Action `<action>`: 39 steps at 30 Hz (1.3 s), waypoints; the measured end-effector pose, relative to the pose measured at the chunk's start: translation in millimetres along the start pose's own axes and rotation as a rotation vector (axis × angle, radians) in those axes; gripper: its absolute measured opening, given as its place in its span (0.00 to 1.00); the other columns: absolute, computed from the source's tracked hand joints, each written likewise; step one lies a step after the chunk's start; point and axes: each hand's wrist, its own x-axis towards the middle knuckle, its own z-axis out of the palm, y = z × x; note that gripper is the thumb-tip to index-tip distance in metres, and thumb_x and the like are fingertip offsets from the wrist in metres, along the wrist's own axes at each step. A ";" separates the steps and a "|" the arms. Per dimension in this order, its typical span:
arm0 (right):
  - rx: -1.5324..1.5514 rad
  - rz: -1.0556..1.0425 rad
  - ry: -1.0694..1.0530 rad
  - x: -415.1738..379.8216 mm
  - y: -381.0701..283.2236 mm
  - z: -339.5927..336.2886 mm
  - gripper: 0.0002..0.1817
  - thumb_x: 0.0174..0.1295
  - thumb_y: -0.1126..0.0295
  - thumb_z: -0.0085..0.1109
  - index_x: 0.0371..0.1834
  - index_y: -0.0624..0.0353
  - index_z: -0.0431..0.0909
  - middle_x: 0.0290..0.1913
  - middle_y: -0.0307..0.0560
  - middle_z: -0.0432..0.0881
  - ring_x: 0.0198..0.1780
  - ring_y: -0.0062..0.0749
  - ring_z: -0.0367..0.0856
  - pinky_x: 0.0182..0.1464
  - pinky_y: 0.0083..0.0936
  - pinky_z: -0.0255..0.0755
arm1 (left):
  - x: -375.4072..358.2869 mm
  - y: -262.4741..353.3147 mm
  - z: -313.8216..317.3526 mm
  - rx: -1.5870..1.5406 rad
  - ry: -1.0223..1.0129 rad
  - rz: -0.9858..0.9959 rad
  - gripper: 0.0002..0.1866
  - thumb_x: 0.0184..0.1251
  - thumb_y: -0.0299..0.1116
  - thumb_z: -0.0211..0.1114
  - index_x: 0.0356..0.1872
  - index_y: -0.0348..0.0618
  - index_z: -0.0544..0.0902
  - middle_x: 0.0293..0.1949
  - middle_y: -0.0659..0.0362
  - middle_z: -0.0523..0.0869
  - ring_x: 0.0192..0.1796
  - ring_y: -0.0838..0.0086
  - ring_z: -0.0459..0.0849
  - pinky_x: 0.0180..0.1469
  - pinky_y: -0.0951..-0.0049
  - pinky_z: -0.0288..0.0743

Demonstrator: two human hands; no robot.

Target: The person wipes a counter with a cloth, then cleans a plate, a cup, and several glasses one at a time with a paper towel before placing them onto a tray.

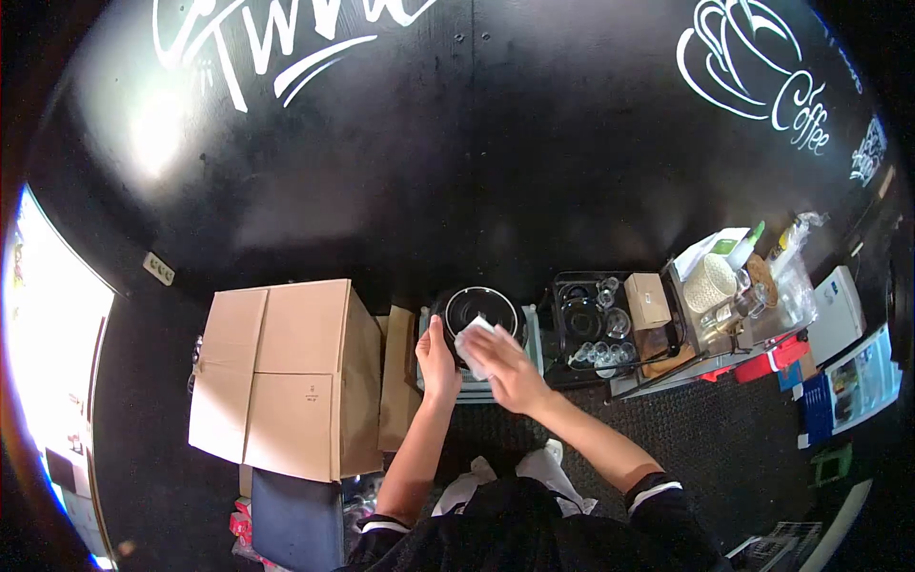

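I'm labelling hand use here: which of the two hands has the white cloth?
The right hand, with the white cloth under its fingers at the round black object. The left hand is at its left edge, without cloth.

A round black object with a pale ring (481, 303) shows its circular face. A crumpled white cloth (467, 349) overlaps its lower edge.
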 end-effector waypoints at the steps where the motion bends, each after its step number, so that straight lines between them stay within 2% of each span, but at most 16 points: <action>1: 0.007 0.004 -0.011 1.5 -3.5 3.1 0.27 0.49 0.80 0.44 0.58 0.61 0.66 0.60 0.51 0.67 0.64 0.42 0.61 0.67 0.44 0.48 | -1.1 -1.0 -8.8 0.033 0.035 -0.051 0.15 0.67 0.40 0.51 0.27 0.40 0.76 0.24 0.64 0.79 0.25 0.84 0.74 0.28 0.81 0.69; 3: -0.067 -0.050 -0.101 6.9 -3.3 8.4 0.30 0.46 0.75 0.54 0.58 0.62 0.65 0.59 0.49 0.68 0.62 0.43 0.64 0.65 0.39 0.54 | 0.4 1.8 -24.6 0.226 0.125 -0.171 0.14 0.67 0.40 0.51 0.26 0.42 0.73 0.21 0.66 0.74 0.23 0.84 0.72 0.26 0.80 0.67; 8: -0.199 -0.222 -0.137 4.7 41.1 34.1 0.37 0.33 0.83 0.55 0.57 0.61 0.66 0.57 0.49 0.70 0.59 0.40 0.68 0.60 0.34 0.64 | 4.5 -6.1 -44.3 0.188 0.122 -0.223 0.15 0.65 0.43 0.52 0.27 0.42 0.73 0.23 0.65 0.75 0.27 0.81 0.74 0.28 0.78 0.69; 10: 0.005 -0.017 -0.100 7.3 54.1 39.7 0.35 0.35 0.84 0.54 0.56 0.59 0.68 0.54 0.52 0.72 0.54 0.42 0.72 0.57 0.35 0.67 | 12.9 -12.3 -50.7 0.082 0.143 -0.274 0.16 0.62 0.45 0.56 0.33 0.40 0.73 0.31 0.61 0.76 0.30 0.78 0.75 0.30 0.74 0.71; 12: 0.321 0.359 0.031 3.9 68.2 53.9 0.21 0.51 0.81 0.49 0.51 0.62 0.72 0.48 0.54 0.77 0.49 0.39 0.77 0.52 0.29 0.69 | 16.8 -30.4 -62.3 0.051 0.188 -0.255 0.20 0.60 0.44 0.59 0.43 0.38 0.71 0.40 0.56 0.73 0.38 0.74 0.75 0.40 0.74 0.71; 15: 0.727 0.763 0.198 -5.0 101.1 89.6 0.15 0.56 0.67 0.58 0.42 0.68 0.76 0.39 0.44 0.81 0.40 0.24 0.76 0.41 0.22 0.68 | 37.0 -89.1 -99.7 0.597 0.337 0.222 0.26 0.62 0.42 0.58 0.53 0.33 0.64 0.48 0.52 0.70 0.54 0.67 0.68 0.59 0.73 0.57; 18: 0.822 1.067 0.271 -22.0 129.9 122.3 0.15 0.54 0.74 0.59 0.45 0.64 0.73 0.40 0.43 0.80 0.39 0.26 0.78 0.44 0.23 0.70 | 39.0 -106.7 -123.4 0.560 0.226 0.016 0.18 0.67 0.37 0.52 0.50 0.33 0.69 0.47 0.56 0.74 0.53 0.73 0.70 0.57 0.74 0.59; 23: 1.602 1.511 0.612 -53.1 196.9 173.8 0.12 0.55 0.68 0.61 0.40 0.63 0.77 0.41 0.40 0.80 0.42 0.22 0.77 0.43 0.20 0.68 | 52.0 -149.3 -167.9 0.671 0.306 -0.053 0.16 0.67 0.38 0.51 0.46 0.32 0.73 0.38 0.60 0.77 0.40 0.78 0.72 0.45 0.78 0.65; 26: 1.227 1.286 0.655 -50.1 209.8 191.5 0.10 0.56 0.67 0.60 0.37 0.62 0.78 0.39 0.39 0.80 0.40 0.22 0.77 0.44 0.20 0.67 | 61.6 -164.1 -187.7 0.617 0.370 -0.123 0.16 0.67 0.39 0.51 0.43 0.33 0.74 0.32 0.62 0.76 0.36 0.80 0.71 0.40 0.78 0.65; 28: 1.055 1.222 0.620 -62.6 227.0 211.1 0.10 0.58 0.66 0.58 0.35 0.63 0.78 0.38 0.39 0.80 0.39 0.20 0.76 0.43 0.19 0.67 | 73.0 -181.2 -207.8 0.859 0.392 -0.131 0.17 0.67 0.41 0.51 0.43 0.35 0.74 0.29 0.62 0.75 0.34 0.79 0.72 0.34 0.76 0.67; 29: 0.901 1.231 0.523 -69.2 235.4 218.7 0.11 0.58 0.66 0.57 0.36 0.64 0.78 0.37 0.38 0.80 0.39 0.19 0.75 0.43 0.18 0.66 | 82.6 -193.7 -214.4 0.642 0.551 -0.303 0.19 0.66 0.43 0.52 0.46 0.36 0.73 0.26 0.62 0.74 0.28 0.78 0.71 0.25 0.74 0.67; 32: 0.741 1.202 0.429 -75.4 242.1 227.2 0.12 0.60 0.65 0.55 0.37 0.66 0.77 0.35 0.37 0.79 0.37 0.16 0.72 0.40 0.17 0.64 | 118.6 -231.0 -242.2 0.610 0.770 -0.375 0.20 0.66 0.43 0.52 0.50 0.38 0.70 0.22 0.63 0.71 0.20 0.80 0.67 0.19 0.73 0.64; 34: 0.693 1.195 0.398 -76.3 238.9 223.8 0.12 0.61 0.65 0.54 0.33 0.65 0.77 0.32 0.34 0.78 0.34 0.15 0.70 0.37 0.18 0.64 | 136.9 -245.5 -259.6 0.611 0.686 -0.298 0.23 0.65 0.43 0.54 0.53 0.35 0.68 0.24 0.61 0.73 0.21 0.79 0.69 0.20 0.73 0.65; 36: 0.664 1.158 0.410 -98.4 248.5 238.7 0.13 0.60 0.65 0.54 0.28 0.66 0.76 0.29 0.35 0.77 0.32 0.15 0.68 0.34 0.19 0.63 | 161.9 -256.6 -273.3 0.616 0.509 -0.503 0.29 0.64 0.46 0.54 0.60 0.39 0.60 0.53 0.53 0.71 0.48 0.66 0.72 0.36 0.69 0.75; 37: 0.615 1.165 0.328 -112.4 253.1 243.6 0.14 0.60 0.65 0.55 0.27 0.67 0.75 0.27 0.36 0.76 0.31 0.15 0.68 0.33 0.20 0.63 | 172.3 -275.4 -284.0 0.614 0.516 -0.507 0.29 0.64 0.46 0.54 0.60 0.39 0.60 0.53 0.53 0.71 0.48 0.66 0.72 0.36 0.69 0.75; 39: 0.564 1.101 0.284 -108.1 248.8 240.3 0.14 0.59 0.65 0.56 0.24 0.68 0.73 0.24 0.36 0.74 0.28 0.16 0.67 0.30 0.20 0.62 | 190.6 -318.6 -306.1 0.533 0.725 -0.189 0.24 0.65 0.39 0.54 0.55 0.30 0.66 0.37 0.53 0.79 0.36 0.69 0.76 0.33 0.69 0.69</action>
